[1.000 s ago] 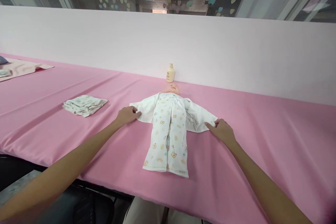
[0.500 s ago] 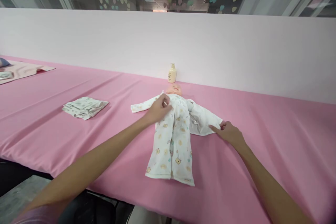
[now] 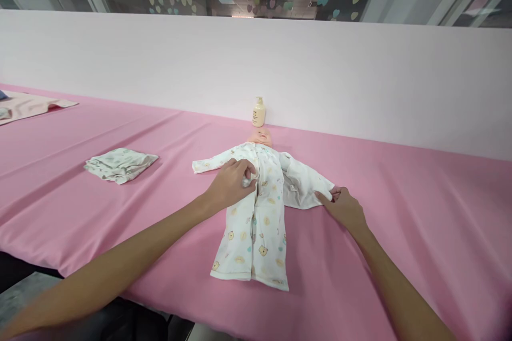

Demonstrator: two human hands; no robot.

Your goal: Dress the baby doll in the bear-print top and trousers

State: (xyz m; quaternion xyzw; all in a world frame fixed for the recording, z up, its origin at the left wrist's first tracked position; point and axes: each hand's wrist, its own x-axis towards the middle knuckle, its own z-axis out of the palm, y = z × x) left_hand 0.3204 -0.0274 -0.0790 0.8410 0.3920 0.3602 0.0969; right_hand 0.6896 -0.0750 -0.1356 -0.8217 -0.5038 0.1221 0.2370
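Note:
A baby doll lies face up on the pink table, its head (image 3: 262, 136) toward the wall. A white printed romper (image 3: 256, 224) covers it, legs pointing at me. My left hand (image 3: 232, 184) rests on the doll's belly, fingers pinched on the romper's left front flap, which is folded over the body. My right hand (image 3: 344, 208) holds the edge of the right flap (image 3: 302, 184), which lies spread open to the right with its inner side up.
A cream pump bottle (image 3: 258, 112) stands by the white wall behind the doll. A folded printed cloth (image 3: 120, 164) lies to the left. A peach cloth (image 3: 32, 105) sits at the far left. The table's front edge runs close below the romper's legs.
My left hand left the left flap's outer edge and came in over the doll's torso, folding that flap across the body. My right hand stayed at the right flap's edge.

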